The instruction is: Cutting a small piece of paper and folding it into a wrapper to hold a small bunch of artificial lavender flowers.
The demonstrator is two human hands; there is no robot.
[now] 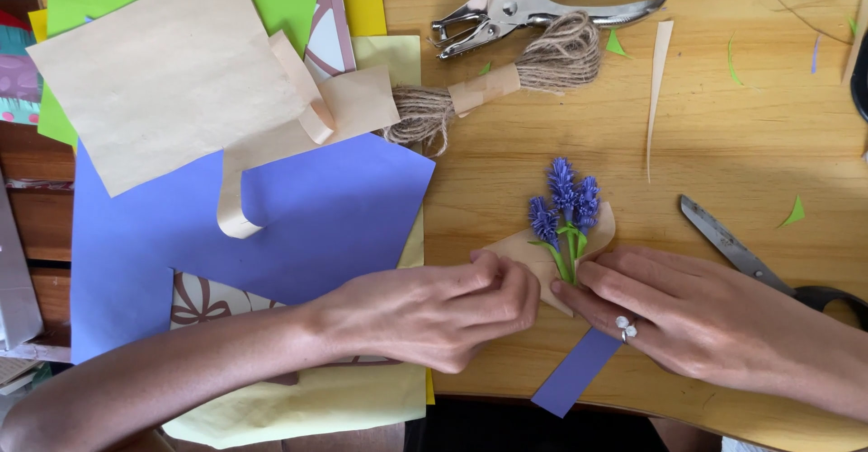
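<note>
- A loose heap of coloured paper sheets (253,208), tan, green, yellow and blue, covers the left of the wooden table (723,127), with one curled tan strip (237,203) lying on the blue sheet.
- The left hand (443,307) is curled nearly closed, its fingertips pinching the left edge of a small tan paper wrap (524,255).
- Above it lies a bundle of twine (506,86) just below a metal hole punch (515,9).
- The paper flowers (565,203), purple with green stems, rest on the wrap between the two hands; the stems reach the fingertips.
- The right hand (687,312), wearing a ring, lies fairly flat with fingers extended, pressing the wrap's right edge beside the stems, over a blue paper strip (579,371).
- Scissors (750,258) lie just beside the right hand.
- Likely risks: uneven pressure could crease the wrap or bend the thin stems, and loosening either pinch may let the flowers slide out.
</note>
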